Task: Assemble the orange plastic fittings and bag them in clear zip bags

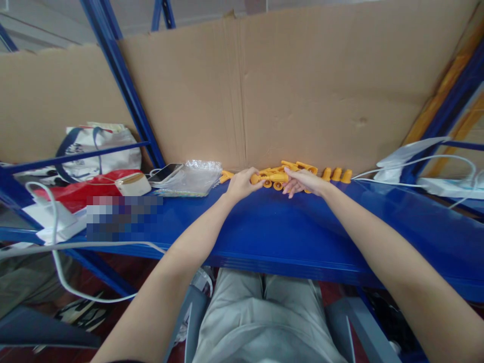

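My left hand is closed, pinching a small rounded orange plastic piece between thumb and fingers. Facing it, my right hand grips an orange cylindrical plastic piece by thumb and index finger, its other fingers loosely curled. The two pieces are held end to end; whether they touch I cannot tell. Just behind and under them lies a pile of orange plastic parts, with round ring-like ends showing. Several small orange cups stand in a row to the right of my right hand.
Cardboard walls the back of the blue shelf top. On the left lie clear plastic bags, a phone, a white case and a red bag. White cables run at the right; another cable crosses the front left.
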`<action>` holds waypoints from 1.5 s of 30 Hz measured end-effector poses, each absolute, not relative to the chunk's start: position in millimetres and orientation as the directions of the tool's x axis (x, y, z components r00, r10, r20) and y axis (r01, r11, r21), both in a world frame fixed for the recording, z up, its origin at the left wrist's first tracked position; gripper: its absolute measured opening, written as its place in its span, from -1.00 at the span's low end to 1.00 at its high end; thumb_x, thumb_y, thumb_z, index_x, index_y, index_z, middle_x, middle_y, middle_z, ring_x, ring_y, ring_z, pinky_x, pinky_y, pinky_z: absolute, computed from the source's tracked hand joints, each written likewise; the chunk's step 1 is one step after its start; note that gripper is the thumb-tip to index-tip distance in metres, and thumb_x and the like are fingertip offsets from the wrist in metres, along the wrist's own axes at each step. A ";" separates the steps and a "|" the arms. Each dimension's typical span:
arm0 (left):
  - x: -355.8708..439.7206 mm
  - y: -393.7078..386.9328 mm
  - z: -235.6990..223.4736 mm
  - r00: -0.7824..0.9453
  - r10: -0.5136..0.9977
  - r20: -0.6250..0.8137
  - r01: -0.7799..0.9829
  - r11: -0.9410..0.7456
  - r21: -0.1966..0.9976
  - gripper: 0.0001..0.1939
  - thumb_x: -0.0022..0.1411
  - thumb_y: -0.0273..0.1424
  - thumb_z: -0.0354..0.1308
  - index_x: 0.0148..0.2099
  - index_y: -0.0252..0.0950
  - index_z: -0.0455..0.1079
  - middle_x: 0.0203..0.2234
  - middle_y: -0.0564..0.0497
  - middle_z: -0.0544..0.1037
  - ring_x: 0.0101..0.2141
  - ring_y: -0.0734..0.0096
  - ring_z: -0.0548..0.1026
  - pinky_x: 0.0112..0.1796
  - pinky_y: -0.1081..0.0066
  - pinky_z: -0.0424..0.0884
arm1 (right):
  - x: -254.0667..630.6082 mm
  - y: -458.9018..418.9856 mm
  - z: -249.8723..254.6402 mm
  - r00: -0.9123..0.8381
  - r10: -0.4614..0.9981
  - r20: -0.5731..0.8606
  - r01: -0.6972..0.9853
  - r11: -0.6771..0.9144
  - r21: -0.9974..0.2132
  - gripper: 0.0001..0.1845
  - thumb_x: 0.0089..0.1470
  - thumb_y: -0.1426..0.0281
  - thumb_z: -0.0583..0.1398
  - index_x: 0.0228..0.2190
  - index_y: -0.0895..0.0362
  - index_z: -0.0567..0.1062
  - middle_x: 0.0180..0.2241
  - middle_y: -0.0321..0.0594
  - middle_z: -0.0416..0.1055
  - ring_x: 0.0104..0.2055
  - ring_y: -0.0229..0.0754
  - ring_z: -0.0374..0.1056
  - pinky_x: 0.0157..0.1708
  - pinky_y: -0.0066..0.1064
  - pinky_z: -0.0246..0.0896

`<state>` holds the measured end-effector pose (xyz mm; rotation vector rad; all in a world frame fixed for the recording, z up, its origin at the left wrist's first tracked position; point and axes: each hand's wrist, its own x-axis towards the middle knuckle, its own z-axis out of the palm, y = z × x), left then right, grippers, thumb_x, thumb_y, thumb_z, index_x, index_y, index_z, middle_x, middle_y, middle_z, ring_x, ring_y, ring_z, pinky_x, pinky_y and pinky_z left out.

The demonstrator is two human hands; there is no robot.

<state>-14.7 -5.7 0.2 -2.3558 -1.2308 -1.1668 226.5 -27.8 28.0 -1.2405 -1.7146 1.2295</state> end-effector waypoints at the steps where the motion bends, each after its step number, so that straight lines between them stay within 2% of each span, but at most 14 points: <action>1: -15.1 -5.7 0.4 0.324 0.589 0.740 0.777 -0.612 0.148 -0.75 0.17 -0.22 0.29 -0.19 -0.24 0.40 -0.33 -0.02 0.62 -0.29 0.30 0.57 -0.27 0.40 0.40 | 227.8 -26.6 27.3 -0.330 0.944 -0.012 0.302 0.093 -0.949 -0.48 0.20 -0.08 0.11 -0.40 0.12 0.49 -0.44 -0.06 0.58 -0.53 -0.20 0.48 -0.42 -0.37 0.50; 3: -15.8 -6.1 0.8 0.320 0.598 0.735 0.784 -0.603 0.149 -0.75 0.16 -0.23 0.30 -0.19 -0.24 0.41 -0.33 -0.02 0.62 -0.29 0.29 0.57 -0.28 0.40 0.40 | 230.7 -24.4 25.3 -0.378 0.925 -0.028 0.279 0.085 -0.957 -0.57 0.20 -0.02 0.14 -0.30 0.10 0.49 -0.35 -0.09 0.60 -0.49 -0.21 0.50 -0.42 -0.37 0.50; 6: -16.2 -6.9 1.3 0.321 0.608 0.726 0.792 -0.592 0.146 -0.75 0.16 -0.22 0.30 -0.20 -0.24 0.41 -0.33 -0.02 0.63 -0.30 0.29 0.57 -0.29 0.41 0.40 | 233.3 -23.4 22.1 -0.422 0.906 0.014 0.215 0.115 -0.970 -0.74 0.14 0.20 0.28 -0.18 0.06 0.48 -0.18 -0.13 0.59 -0.38 -0.23 0.54 -0.33 -0.36 0.51; 9: -16.2 -6.8 1.2 0.324 0.618 0.717 0.796 -0.587 0.146 -0.75 0.16 -0.22 0.30 -0.19 -0.24 0.41 -0.32 -0.03 0.63 -0.31 0.29 0.57 -0.30 0.40 0.40 | 232.3 -23.8 19.7 -0.397 0.915 0.075 0.172 0.155 -0.973 -0.77 0.08 0.32 0.33 -0.20 0.08 0.49 -0.14 -0.12 0.57 -0.33 -0.25 0.54 -0.23 -0.37 0.50; 12: -16.3 -5.6 0.4 0.326 0.603 0.729 0.789 -0.598 0.142 -0.75 0.16 -0.20 0.29 -0.20 -0.23 0.41 -0.33 -0.02 0.63 -0.32 0.31 0.57 -0.31 0.42 0.39 | 229.6 -23.3 18.8 -0.373 0.924 0.088 0.171 0.162 -0.972 -0.84 0.13 0.30 0.29 -0.27 0.11 0.51 -0.22 -0.11 0.58 -0.34 -0.23 0.53 -0.21 -0.32 0.52; 16: -16.4 -4.8 -0.2 0.328 0.593 0.735 0.781 -0.608 0.142 -0.74 0.16 -0.19 0.29 -0.20 -0.23 0.41 -0.33 -0.02 0.63 -0.32 0.31 0.57 -0.31 0.42 0.39 | 227.1 -23.0 19.5 -0.365 0.928 0.073 0.187 0.150 -0.971 -0.77 0.18 0.20 0.23 -0.34 0.11 0.52 -0.30 -0.11 0.57 -0.36 -0.20 0.53 -0.19 -0.26 0.53; 20: -16.0 -5.0 -0.1 0.328 0.606 0.725 0.781 -0.606 0.153 -0.75 0.17 -0.21 0.29 -0.19 -0.24 0.41 -0.32 -0.04 0.62 -0.31 0.30 0.57 -0.29 0.40 0.40 | 225.3 -24.5 20.7 -0.349 0.936 0.058 0.187 0.129 -0.974 -0.78 0.18 0.20 0.23 -0.35 0.10 0.50 -0.36 -0.16 0.56 -0.39 -0.22 0.52 -0.19 -0.27 0.53; 30: -16.4 -3.5 -1.9 0.330 0.601 0.728 0.777 -0.610 0.152 -0.75 0.16 -0.20 0.29 -0.20 -0.23 0.41 -0.33 -0.03 0.62 -0.32 0.31 0.56 -0.30 0.41 0.39 | 224.5 -21.5 17.2 -0.333 0.941 0.059 0.163 0.119 -0.979 -0.69 0.11 0.12 0.28 -0.42 0.10 0.45 -0.39 -0.14 0.51 -0.36 -0.18 0.51 -0.14 -0.17 0.51; 35: -16.3 -3.0 -1.7 0.324 0.609 0.724 0.781 -0.604 0.158 -0.75 0.17 -0.20 0.29 -0.19 -0.24 0.42 -0.33 -0.03 0.62 -0.32 0.29 0.56 -0.30 0.40 0.40 | 222.3 -22.1 17.3 -0.330 0.941 0.069 0.126 0.116 -0.985 -0.71 0.15 0.15 0.25 -0.42 0.10 0.44 -0.42 -0.16 0.51 -0.39 -0.21 0.49 -0.16 -0.21 0.51; 38: -15.5 -3.4 -1.9 0.332 0.614 0.716 0.777 -0.609 0.162 -0.74 0.20 -0.21 0.26 -0.12 -0.23 0.43 -0.31 -0.03 0.62 -0.29 0.28 0.57 -0.27 0.40 0.42 | 218.6 -22.1 19.2 -0.268 0.956 0.120 0.049 0.138 -0.989 -0.80 0.16 0.23 0.25 -0.38 0.10 0.43 -0.44 -0.21 0.49 -0.42 -0.25 0.47 -0.18 -0.27 0.51; 40: -15.4 -3.7 -2.2 0.334 0.631 0.700 0.775 -0.606 0.177 -0.68 0.23 -0.25 0.24 0.00 -0.22 0.42 -0.23 -0.04 0.62 -0.23 0.27 0.58 -0.22 0.38 0.44 | 217.1 -19.7 20.4 -0.199 0.967 0.162 0.021 0.169 -0.985 -0.81 0.16 0.25 0.26 -0.35 0.08 0.40 -0.42 -0.23 0.49 -0.43 -0.26 0.47 -0.19 -0.29 0.50; 43: -18.7 -1.4 -3.2 0.318 0.653 0.688 0.777 -0.595 0.206 -0.50 0.26 -0.34 0.19 0.24 -0.18 0.29 -0.04 -0.08 0.58 -0.11 0.25 0.57 -0.09 0.34 0.45 | 219.0 -10.5 20.4 -0.066 0.964 0.258 0.034 0.261 -0.965 -0.73 0.13 0.18 0.28 -0.28 0.04 0.34 -0.34 -0.23 0.52 -0.38 -0.24 0.48 -0.20 -0.30 0.49; 45: -24.6 3.3 -4.4 0.298 0.652 0.697 0.784 -0.584 0.211 -0.41 0.26 -0.40 0.15 0.32 -0.17 0.19 0.09 -0.11 0.51 0.01 0.21 0.52 0.01 0.28 0.43 | 223.7 -2.4 18.6 0.045 0.924 0.379 0.083 0.375 -0.923 -0.61 0.07 0.09 0.30 -0.21 0.01 0.31 -0.25 -0.24 0.52 -0.32 -0.22 0.50 -0.20 -0.30 0.48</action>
